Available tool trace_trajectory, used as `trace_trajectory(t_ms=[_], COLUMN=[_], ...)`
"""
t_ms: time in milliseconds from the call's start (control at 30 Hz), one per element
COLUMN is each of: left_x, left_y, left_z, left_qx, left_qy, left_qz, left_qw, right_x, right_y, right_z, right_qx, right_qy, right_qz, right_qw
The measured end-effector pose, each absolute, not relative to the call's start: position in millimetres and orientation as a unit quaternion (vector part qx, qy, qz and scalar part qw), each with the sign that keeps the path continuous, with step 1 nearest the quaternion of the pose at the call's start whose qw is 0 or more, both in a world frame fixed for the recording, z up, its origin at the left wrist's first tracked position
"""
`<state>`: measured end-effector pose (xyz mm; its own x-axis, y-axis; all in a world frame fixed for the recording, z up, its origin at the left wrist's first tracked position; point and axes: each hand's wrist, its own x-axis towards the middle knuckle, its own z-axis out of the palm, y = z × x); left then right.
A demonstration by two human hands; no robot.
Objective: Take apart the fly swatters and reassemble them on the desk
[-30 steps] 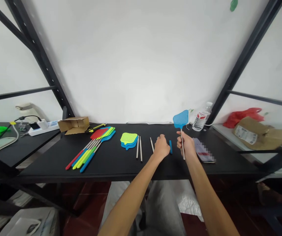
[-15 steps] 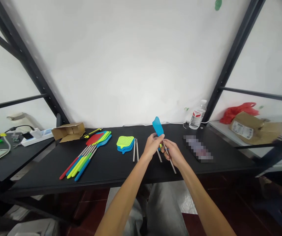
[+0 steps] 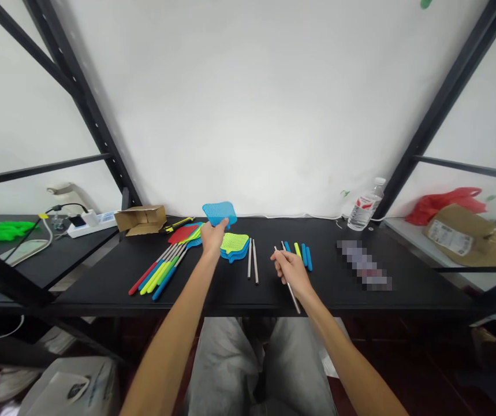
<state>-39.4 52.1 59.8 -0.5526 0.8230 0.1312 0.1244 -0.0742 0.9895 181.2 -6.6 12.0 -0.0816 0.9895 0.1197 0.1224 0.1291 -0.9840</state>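
Blue swatter head (image 3: pixel 218 211): carried from the centre of the frame, where both hands met around it half a second earlier, to a spot left of centre, raised behind the stack of heads (image 3: pixel 234 242).
Left hand (image 3: pixel 213 236): closed on the lower part of that blue head, thumb showing on its right side; no rod shows on it now.
Right hand (image 3: pixel 291 271): right of centre, fingers curled around a slim metal rod (image 3: pixel 293 296) that slants toward the table's (image 3: pixel 226 296) near edge.
Head and rod: held well apart, suggesting that the step in hand is parting one swatter into its pieces and sorting them by kind.
Stack: a yellow-green head over blue ones at mid-frame; the next move appears to call for lowering the blue head onto it, lined up, and then releasing.
Loose rods (image 3: pixel 255 263): two side by side, right of the stack, a likely place for the held one.
Coloured grips (image 3: pixel 298 251): blue and yellow-green, lying just beyond the right hand.
Whole swatters (image 3: pixel 155 276): fanned at the left of the frame, handles toward the viewer, apparently awaiting the same treatment.
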Motion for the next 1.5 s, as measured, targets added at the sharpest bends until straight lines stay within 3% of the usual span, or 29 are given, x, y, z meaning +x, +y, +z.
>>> trace_trajectory(t_ms=[100, 200, 367, 467, 600, 700, 1500], left_x=[-72.6, -72.3, -66.3, -86.3, -125.3, -140.2, -143.8], left_y=[44.1, 33.6, 23.2, 9.1, -19.0, -35.7, -33.3], left_z=[43.8, 29.4, 31.2, 36.3, 36.2, 35.1, 37.4], left_qx=[0.500, 0.531, 0.523, 0.527, 0.506, 0.503, 0.562], left_qy=[0.718, 0.765, 0.804, 0.818, 0.850, 0.854, 0.809], left_qz=[0.459, 0.346, 0.240, 0.218, 0.127, 0.075, 0.004], left_qw=[0.155, 0.119, 0.150, 0.078, -0.070, -0.112, -0.175], right_x=[173.3, 156.0, 138.1, 136.9, 136.0, 136.5, 150.8], right_y=[13.6, 33.1, 46.5, 48.0, 48.1, 46.3, 34.8], right_z=[19.1, 28.5, 26.7, 22.0, 20.3, 20.4, 13.6], right_qx=[-0.574, -0.646, -0.689, -0.686, -0.681, -0.681, -0.671], right_qy=[-0.666, -0.696, -0.699, -0.709, -0.715, -0.712, -0.702], right_qz=[0.280, 0.149, 0.063, 0.045, 0.037, 0.037, 0.069], right_qw=[0.384, 0.275, 0.183, 0.156, 0.152, 0.166, 0.229])
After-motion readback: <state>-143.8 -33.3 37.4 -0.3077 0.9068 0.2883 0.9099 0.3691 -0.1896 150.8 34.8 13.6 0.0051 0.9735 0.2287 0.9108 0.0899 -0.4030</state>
